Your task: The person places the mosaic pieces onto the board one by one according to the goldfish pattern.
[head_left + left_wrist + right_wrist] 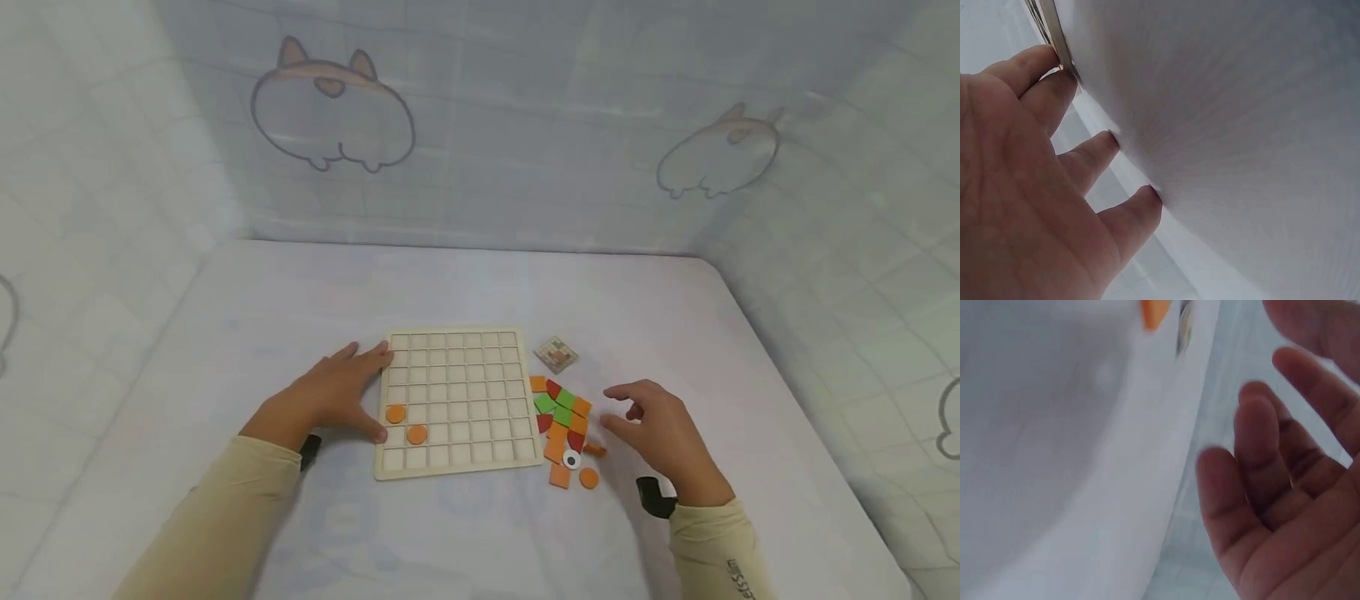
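A: Lying where on the table (pixel 420 283), the loose pieces (pixel 562 417)?

B: Just off the right edge of the board (pixel 457 387), between board and right hand (pixel 656 425).

A: Running which way, taken together?

B: Lengthwise along that edge, roughly from the card (pixel 557 354), off the far right corner, to a lone orange disc (pixel 588 477) by the near right corner.

A: Anything grasped on the right?

B: Nothing visible. Fingers loosely bent, thumb apart, only air between. Pointing left, near the pieces but not touching, with an orange square (pixel 581 407) nearest the fingertips.

A: And on the left?

B: Left hand (pixel 330 392) spread against the board's left edge, touching without pinching or wrapping round. Two more discs (pixel 395 413) on the board, towards its near left corner.

A: Shorter to reach from which side, then?

B: From the right, by judgement: a small leftward move, seemingly downward too. From the left, the board's whole width in between.
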### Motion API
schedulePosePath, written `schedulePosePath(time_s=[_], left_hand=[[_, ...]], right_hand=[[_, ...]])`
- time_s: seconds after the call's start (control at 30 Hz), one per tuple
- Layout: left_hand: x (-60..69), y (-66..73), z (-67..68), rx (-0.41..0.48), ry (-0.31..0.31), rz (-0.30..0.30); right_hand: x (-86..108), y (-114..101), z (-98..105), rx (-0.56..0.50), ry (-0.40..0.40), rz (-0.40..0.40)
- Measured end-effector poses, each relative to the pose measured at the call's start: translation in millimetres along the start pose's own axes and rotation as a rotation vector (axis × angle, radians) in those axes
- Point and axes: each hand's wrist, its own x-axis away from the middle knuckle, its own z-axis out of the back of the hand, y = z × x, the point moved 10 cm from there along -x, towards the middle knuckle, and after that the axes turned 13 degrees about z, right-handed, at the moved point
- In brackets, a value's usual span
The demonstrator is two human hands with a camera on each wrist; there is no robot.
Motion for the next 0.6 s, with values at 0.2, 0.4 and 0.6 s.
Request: schedulePosePath(time_s=[0.2,0.4,0.6], left_hand=[[-0.5,-2.2,1.2,0.009,-0.006,0.0],[-1.0,-2.0,1.5,0.013,-0.011,0.005],[-1.1,-0.5,0.6,0.013,-0.013,0.005]], right_hand=[[20.0,17,-16,-0.099,-0.095,-0.094],[38.7,15,-38,-0.173,-0.133,-0.131],[47.8,10,-47,-0.182,-0.113,-0.107]])
